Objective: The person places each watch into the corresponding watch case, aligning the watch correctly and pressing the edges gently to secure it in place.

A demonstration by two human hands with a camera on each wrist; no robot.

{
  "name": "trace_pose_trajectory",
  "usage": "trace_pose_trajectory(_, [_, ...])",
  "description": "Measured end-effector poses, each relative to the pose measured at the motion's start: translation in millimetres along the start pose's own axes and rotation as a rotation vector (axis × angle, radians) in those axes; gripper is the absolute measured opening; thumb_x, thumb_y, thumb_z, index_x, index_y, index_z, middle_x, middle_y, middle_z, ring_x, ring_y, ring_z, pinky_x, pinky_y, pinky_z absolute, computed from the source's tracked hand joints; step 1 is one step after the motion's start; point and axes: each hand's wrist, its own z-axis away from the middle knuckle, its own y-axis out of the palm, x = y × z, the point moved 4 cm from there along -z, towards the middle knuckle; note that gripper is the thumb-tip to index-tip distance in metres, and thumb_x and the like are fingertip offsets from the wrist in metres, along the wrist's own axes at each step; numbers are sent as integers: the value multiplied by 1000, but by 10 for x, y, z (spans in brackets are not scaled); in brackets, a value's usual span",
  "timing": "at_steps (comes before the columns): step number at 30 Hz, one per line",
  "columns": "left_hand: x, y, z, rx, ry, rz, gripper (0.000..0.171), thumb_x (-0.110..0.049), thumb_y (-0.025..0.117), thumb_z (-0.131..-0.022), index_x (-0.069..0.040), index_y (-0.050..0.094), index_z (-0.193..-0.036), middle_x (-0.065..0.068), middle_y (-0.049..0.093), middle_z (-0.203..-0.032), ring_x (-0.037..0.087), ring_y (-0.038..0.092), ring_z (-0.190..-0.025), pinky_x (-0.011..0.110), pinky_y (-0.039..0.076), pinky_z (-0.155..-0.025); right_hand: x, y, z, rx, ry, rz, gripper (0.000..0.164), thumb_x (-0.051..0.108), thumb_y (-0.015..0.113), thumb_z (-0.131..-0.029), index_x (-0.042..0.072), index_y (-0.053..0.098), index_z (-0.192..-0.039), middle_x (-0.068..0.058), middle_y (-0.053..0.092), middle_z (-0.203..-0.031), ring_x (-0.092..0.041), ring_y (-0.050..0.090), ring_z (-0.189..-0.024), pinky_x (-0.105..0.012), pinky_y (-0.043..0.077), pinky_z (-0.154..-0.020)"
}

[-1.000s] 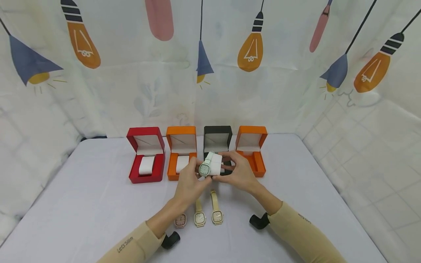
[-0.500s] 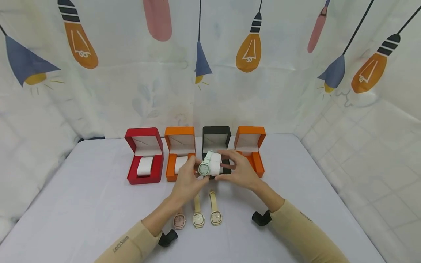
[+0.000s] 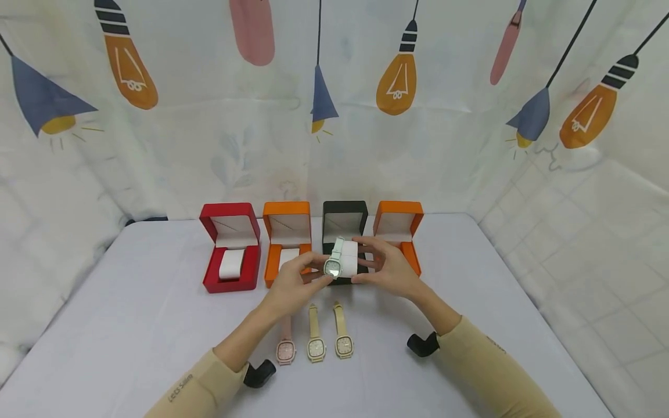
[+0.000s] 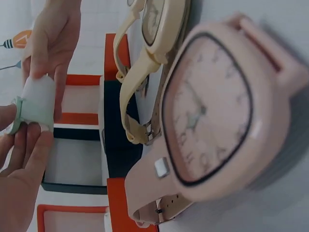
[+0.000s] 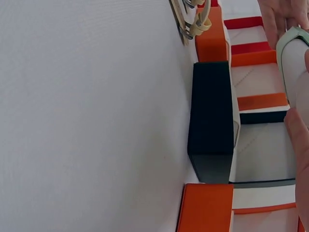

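Observation:
Above the black box (image 3: 345,213), both hands hold a white watch pillow with a mint-green watch around it. My right hand (image 3: 392,270) grips the white pillow (image 3: 350,259) from the right, thumb below and fingers above. The left hand (image 3: 292,284) pinches the mint-green watch (image 3: 333,267) at its case. In the left wrist view the watch's strap (image 4: 38,111) wraps the pillow's left-hand end; how it is fastened is hidden. A pink watch (image 3: 286,351) and two cream watches (image 3: 316,348) lie in a row on the table, nearer than the hands.
A red box (image 3: 231,247) and an orange box (image 3: 287,238) stand open on the left, each with a white pillow inside. Another open orange box (image 3: 399,232) is at the right, its inside partly behind the right hand. A patterned curtain (image 3: 235,145) hangs behind the white table (image 3: 157,325).
Both hands have shifted slightly right with the pillow and watch. The watch now lies straighter along the pillow. My left forearm has moved left, uncovering more of the pink watch.

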Motion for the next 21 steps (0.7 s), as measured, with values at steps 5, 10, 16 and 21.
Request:
trace_pose_trajectory(5, [18, -36, -20, -10, -2, 17, 33, -1, 77, -91, -2, 71, -123, 9, 69, -119, 24, 65, -108, 31, 55, -95, -2, -23, 5, 4, -11, -12, 77, -1, 90, -75, 3, 55, -143, -11, 55, -138, -32, 57, -124, -45, 54, -97])
trace_pose_trajectory(10, [56, -19, -23, -40, 56, 53, 39, -2, 77, -91, -2, 70, -129, 9, 70, -122, 25, 65, -109, 30, 56, -94, -25, -37, 9, -23, -16, -1, 77, -3, 91, -73, 1, 56, -141, -12, 56, -138, -31, 59, -121, -40, 55, -95])
trace_pose_trajectory(16, [41, -3, -32, -95, 65, 12, 40, -1, 79, -89, -4, 71, -128, 5, 71, -113, 23, 66, -103, 30, 58, -87, -4, -39, 20, -67, -32, 44, 78, 2, 92, -73, 0, 56, -141, -11, 57, -138, -29, 60, -121, -34, 56, -93])
trace_pose_trajectory(21, [40, -2, -51, -116, 28, -33, 39, -2, 79, -89, -5, 72, -127, 3, 72, -107, 20, 65, -97, 36, 58, -89, 10, -20, 19, -80, -45, 81, 79, 3, 92, -74, -4, 53, -143, -12, 56, -139, -31, 60, -121, -35, 56, -93])
